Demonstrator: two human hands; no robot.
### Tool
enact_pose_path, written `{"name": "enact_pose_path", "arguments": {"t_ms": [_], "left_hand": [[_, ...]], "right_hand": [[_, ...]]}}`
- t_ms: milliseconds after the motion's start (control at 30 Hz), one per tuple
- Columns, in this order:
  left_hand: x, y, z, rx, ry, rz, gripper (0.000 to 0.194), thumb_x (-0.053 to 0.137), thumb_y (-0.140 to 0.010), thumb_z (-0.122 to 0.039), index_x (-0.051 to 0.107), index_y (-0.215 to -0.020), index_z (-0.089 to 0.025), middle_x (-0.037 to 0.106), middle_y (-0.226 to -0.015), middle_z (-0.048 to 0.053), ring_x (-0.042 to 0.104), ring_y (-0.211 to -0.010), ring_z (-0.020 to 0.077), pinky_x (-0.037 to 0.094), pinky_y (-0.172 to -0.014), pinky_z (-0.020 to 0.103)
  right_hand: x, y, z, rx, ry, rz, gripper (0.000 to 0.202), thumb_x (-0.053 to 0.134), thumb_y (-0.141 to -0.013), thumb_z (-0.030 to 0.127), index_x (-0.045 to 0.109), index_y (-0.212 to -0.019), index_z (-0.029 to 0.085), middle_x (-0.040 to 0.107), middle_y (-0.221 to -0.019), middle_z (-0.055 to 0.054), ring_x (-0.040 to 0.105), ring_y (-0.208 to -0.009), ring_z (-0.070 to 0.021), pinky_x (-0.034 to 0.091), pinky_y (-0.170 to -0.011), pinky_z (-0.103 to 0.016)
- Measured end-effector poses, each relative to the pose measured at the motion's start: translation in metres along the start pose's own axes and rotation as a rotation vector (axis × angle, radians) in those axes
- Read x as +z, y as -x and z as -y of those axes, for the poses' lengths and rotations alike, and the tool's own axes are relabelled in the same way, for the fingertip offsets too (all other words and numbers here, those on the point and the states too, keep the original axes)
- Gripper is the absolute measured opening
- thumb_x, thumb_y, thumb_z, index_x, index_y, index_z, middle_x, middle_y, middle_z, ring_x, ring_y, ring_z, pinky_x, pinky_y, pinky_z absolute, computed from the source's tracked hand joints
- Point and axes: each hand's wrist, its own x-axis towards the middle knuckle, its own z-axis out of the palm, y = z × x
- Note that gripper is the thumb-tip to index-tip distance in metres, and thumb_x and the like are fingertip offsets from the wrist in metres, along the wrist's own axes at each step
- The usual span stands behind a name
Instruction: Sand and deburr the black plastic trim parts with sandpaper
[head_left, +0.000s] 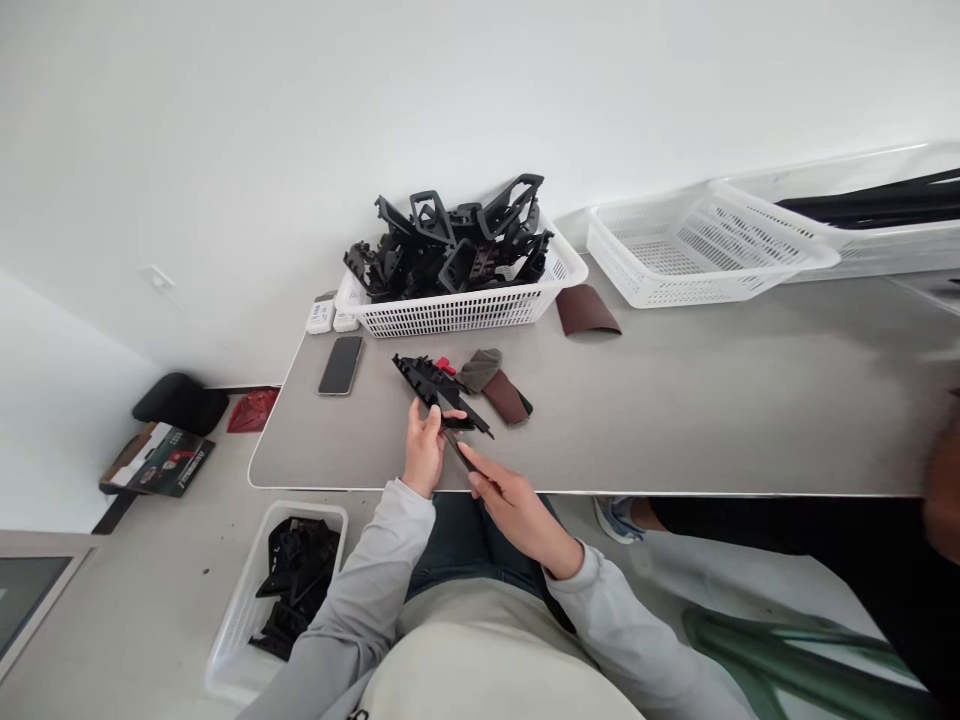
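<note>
Near the table's front edge, my left hand [424, 450] grips a black plastic part [431, 385] by its lower side, with the part tilted down to the right. My right hand [517, 505] is closed on a thin dark strip [459, 452], whose tip meets the lower side of the black part. Just beyond the part lie a small red piece [445, 366], a crumpled grey cloth [481, 370] and a folded brown sheet [505, 397] with something black under it.
Black parts fill a white basket [457, 312] at the back. Nearby are a phone [340, 365], another brown sheet [587, 311] and a white basket [675, 290]. A floor bin [271, 505] holds black parts. Another person's leg [750, 525] shows at right.
</note>
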Motion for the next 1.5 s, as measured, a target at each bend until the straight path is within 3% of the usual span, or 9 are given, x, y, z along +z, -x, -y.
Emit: {"name": "enact_pose_path", "arguments": {"t_ms": [100, 200, 333, 633, 867, 1100, 1367, 1500], "left_hand": [[-0.003, 0.0, -0.003, 0.012, 0.061, -0.03, 0.073, 0.07, -0.073, -0.047, 0.036, -0.134, -0.028, 0.07, -0.077, 0.001, 0.068, -0.081, 0.0179, 0.049, -0.074, 0.03], [-0.004, 0.0, -0.005, 0.008, 0.12, -0.008, 0.054, 0.07, -0.073, -0.046, 0.051, -0.119, -0.025, 0.069, -0.077, 0.001, 0.067, -0.078, 0.0151, 0.048, -0.073, 0.027], [-0.004, 0.002, -0.007, 0.009, 0.173, 0.021, 0.045, 0.078, -0.066, -0.033, 0.054, -0.104, -0.025, 0.068, -0.077, -0.001, 0.065, -0.077, 0.0126, 0.047, -0.08, 0.028], [-0.002, 0.005, -0.004, 0.004, 0.185, -0.048, 0.044, 0.074, -0.068, -0.033, 0.054, -0.106, -0.024, 0.065, -0.08, 0.0, 0.064, -0.08, 0.013, 0.047, -0.078, 0.029], [0.001, 0.008, 0.002, 0.037, 0.15, -0.085, 0.054, 0.073, -0.062, -0.019, 0.049, -0.109, -0.027, 0.061, -0.079, -0.004, 0.062, -0.082, 0.0107, 0.044, -0.082, 0.026], [0.004, 0.01, 0.002, -0.016, 0.193, -0.03, 0.041, 0.065, -0.076, -0.038, 0.05, -0.111, -0.026, 0.066, -0.082, -0.001, 0.063, -0.079, 0.013, 0.046, -0.077, 0.028], [0.01, 0.011, 0.006, -0.002, 0.163, -0.063, 0.041, 0.068, -0.074, -0.044, 0.047, -0.104, -0.026, 0.067, -0.082, -0.001, 0.064, -0.08, 0.0139, 0.046, -0.079, 0.03], [0.009, 0.008, 0.007, 0.012, 0.115, -0.045, 0.036, 0.066, -0.075, -0.048, 0.048, -0.097, -0.026, 0.066, -0.082, -0.002, 0.063, -0.081, 0.0133, 0.046, -0.079, 0.028]], "right_hand": [[0.0, 0.005, -0.002, 0.137, -0.183, 0.004, 0.053, 0.046, -0.09, 0.045, 0.047, -0.138, 0.023, 0.058, -0.074, -0.001, 0.045, -0.048, -0.008, 0.045, -0.046, -0.023], [-0.002, 0.006, -0.002, 0.232, -0.328, -0.005, 0.063, 0.051, -0.086, 0.052, 0.043, -0.141, 0.024, 0.05, -0.071, 0.003, 0.032, -0.041, -0.0038, 0.032, -0.035, -0.018], [-0.001, 0.003, -0.001, 0.268, -0.397, -0.038, 0.07, 0.056, -0.08, 0.057, 0.044, -0.14, 0.022, 0.049, -0.07, 0.004, 0.031, -0.041, -0.0028, 0.03, -0.034, -0.017], [0.002, -0.002, 0.007, 0.228, -0.512, -0.044, 0.067, 0.058, -0.079, 0.054, 0.046, -0.139, 0.025, 0.051, -0.071, 0.004, 0.034, -0.041, -0.003, 0.034, -0.032, -0.017], [0.006, -0.003, 0.01, 0.254, -0.554, -0.031, 0.067, 0.06, -0.078, 0.053, 0.047, -0.138, 0.026, 0.052, -0.07, 0.004, 0.036, -0.04, -0.0031, 0.036, -0.031, -0.017], [0.01, -0.005, 0.011, 0.267, -0.463, -0.02, 0.065, 0.056, -0.081, 0.051, 0.045, -0.139, 0.024, 0.05, -0.069, 0.005, 0.036, -0.039, -0.0031, 0.038, -0.031, -0.018], [0.014, -0.001, 0.007, 0.246, -0.387, -0.012, 0.061, 0.051, -0.084, 0.048, 0.044, -0.14, 0.024, 0.049, -0.068, 0.005, 0.036, -0.039, -0.0033, 0.04, -0.031, -0.018], [0.014, -0.002, 0.01, 0.242, -0.419, -0.069, 0.062, 0.052, -0.083, 0.049, 0.045, -0.139, 0.024, 0.049, -0.07, 0.005, 0.035, -0.039, -0.0028, 0.039, -0.031, -0.017]]}}
